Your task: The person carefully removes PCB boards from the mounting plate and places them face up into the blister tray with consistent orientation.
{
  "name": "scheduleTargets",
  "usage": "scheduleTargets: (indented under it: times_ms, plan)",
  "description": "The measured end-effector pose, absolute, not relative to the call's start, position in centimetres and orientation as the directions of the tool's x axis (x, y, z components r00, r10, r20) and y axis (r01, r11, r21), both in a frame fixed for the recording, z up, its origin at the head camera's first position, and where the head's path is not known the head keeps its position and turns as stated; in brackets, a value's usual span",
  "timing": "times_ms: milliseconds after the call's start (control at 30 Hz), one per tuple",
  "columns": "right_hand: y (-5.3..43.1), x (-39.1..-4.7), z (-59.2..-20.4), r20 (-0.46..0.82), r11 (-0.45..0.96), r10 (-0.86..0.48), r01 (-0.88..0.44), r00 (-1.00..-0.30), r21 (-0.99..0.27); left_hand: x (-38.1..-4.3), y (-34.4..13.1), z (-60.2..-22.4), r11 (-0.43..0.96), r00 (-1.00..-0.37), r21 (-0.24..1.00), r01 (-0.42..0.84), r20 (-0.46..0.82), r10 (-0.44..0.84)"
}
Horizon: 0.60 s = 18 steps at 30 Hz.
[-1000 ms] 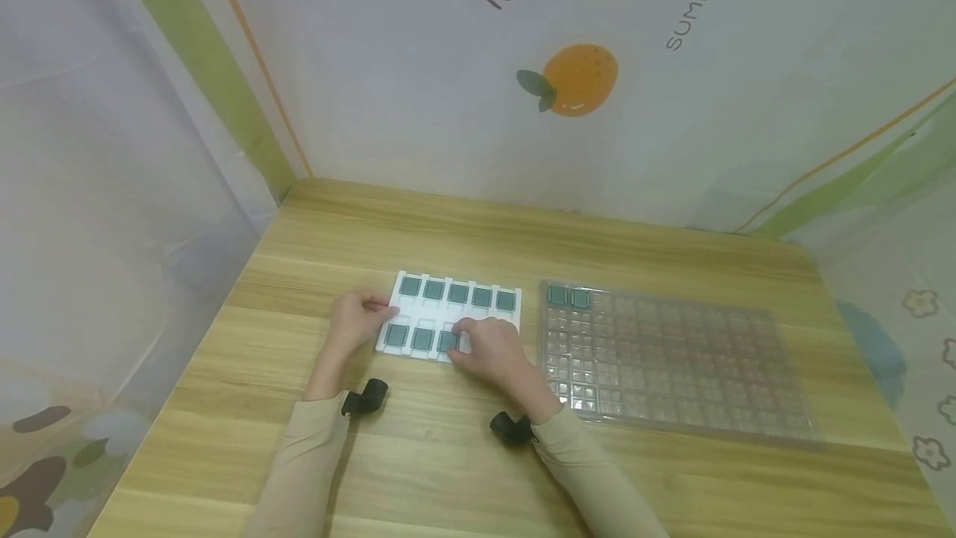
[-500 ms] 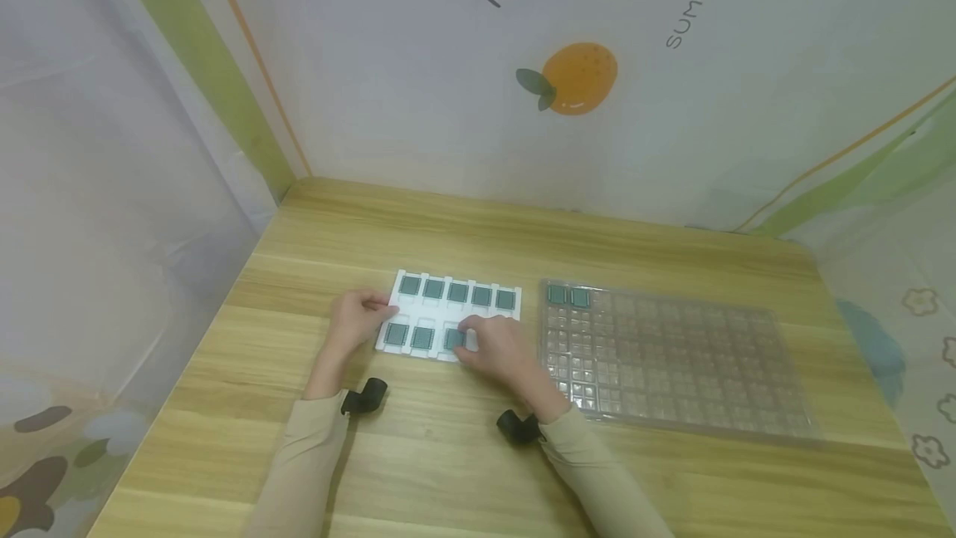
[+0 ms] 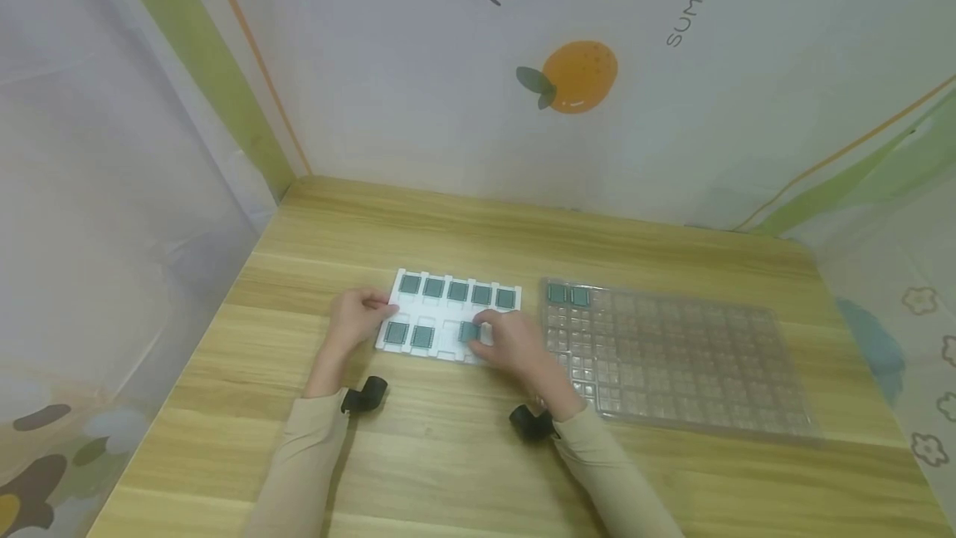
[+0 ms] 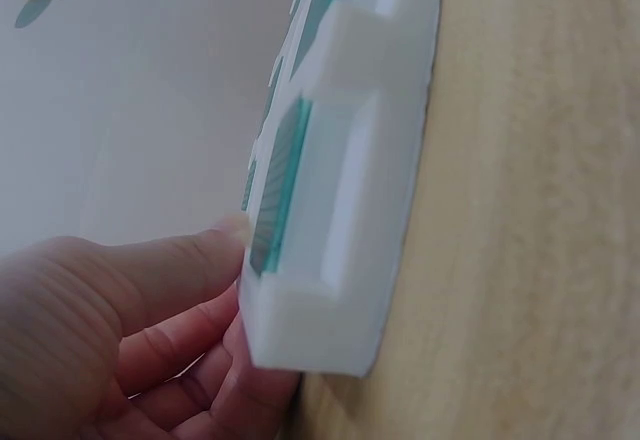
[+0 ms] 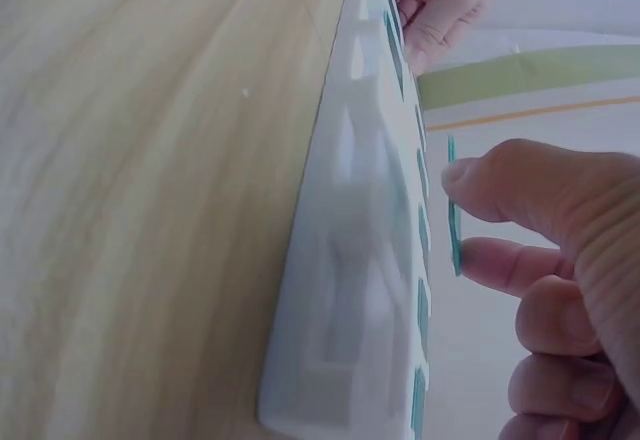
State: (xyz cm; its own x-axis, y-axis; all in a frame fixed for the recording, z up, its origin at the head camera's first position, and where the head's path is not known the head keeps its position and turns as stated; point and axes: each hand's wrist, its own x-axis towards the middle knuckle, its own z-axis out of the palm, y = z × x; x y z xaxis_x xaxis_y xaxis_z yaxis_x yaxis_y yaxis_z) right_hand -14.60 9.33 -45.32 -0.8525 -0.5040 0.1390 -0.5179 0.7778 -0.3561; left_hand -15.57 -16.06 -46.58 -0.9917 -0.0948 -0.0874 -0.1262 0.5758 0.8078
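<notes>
My right hand point(image 3: 515, 347) pinches a small green circuit board point(image 3: 468, 331) by its edges, between thumb and finger. In the right wrist view, that thin board point(image 5: 453, 225) stands apart from the white tray point(image 5: 330, 320), above its face. My left hand point(image 3: 354, 322) holds the left end of the white tray point(image 3: 441, 311), thumb at the top edge and other fingers curled at its side. Similar boards fill the tray's back row, and two more sit at the left of its front row. The third front pocket is bare; my right hand hides part of that row's right end.
A large clear plastic tray point(image 3: 672, 355) with many square pockets lies right of the white one. Two green boards point(image 3: 569, 295) occupy its back left corner. Both trays rest on a wooden table point(image 3: 418, 471), with a printed curtain point(image 3: 418, 106) behind.
My right hand has lifted the third front-row board out of its pocket and moved it right and slightly back, over the white tray. My left hand has stayed at the tray's end.
</notes>
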Motion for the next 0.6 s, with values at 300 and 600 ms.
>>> scheduleTargets:
  times_ms: [300,600]
  plan:
    - [10.4,-14.6,-45.0,0.136,0.794,-0.469,-0.484,-0.873,-0.367,-15.6,-16.2,-46.7,0.572,-0.994,0.813,-0.111,-0.076,-0.084]
    - [11.4,-14.7,-44.8,0.138,0.787,-0.452,-0.467,-0.881,-0.402,-15.6,-16.2,-46.7,0.561,-0.993,0.82,-0.114,-0.085,-0.079]
